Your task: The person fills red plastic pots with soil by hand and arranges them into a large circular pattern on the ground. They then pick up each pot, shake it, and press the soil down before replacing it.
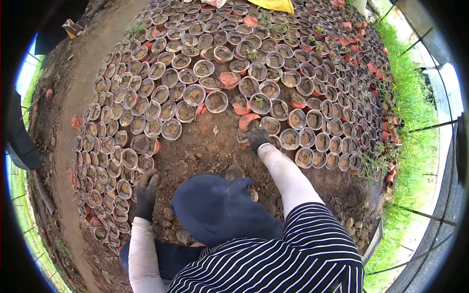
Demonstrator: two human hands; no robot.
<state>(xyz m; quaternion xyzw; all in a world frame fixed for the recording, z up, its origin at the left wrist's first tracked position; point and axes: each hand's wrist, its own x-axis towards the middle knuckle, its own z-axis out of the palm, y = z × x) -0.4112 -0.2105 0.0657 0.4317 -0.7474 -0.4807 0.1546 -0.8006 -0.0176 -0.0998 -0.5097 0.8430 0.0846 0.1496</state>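
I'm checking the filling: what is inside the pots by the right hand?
Brown soil shows in the pots by the right hand. Whatever lies under the soil surface is covered.

The ground between my hands is bare brown soil [205,146]. On it, small soil-filled pots [195,95] stand packed rim to rim beyond my right hand [257,138] and outside my left hand [146,188]. A few tipped orange pots [246,120] lie just past the right.
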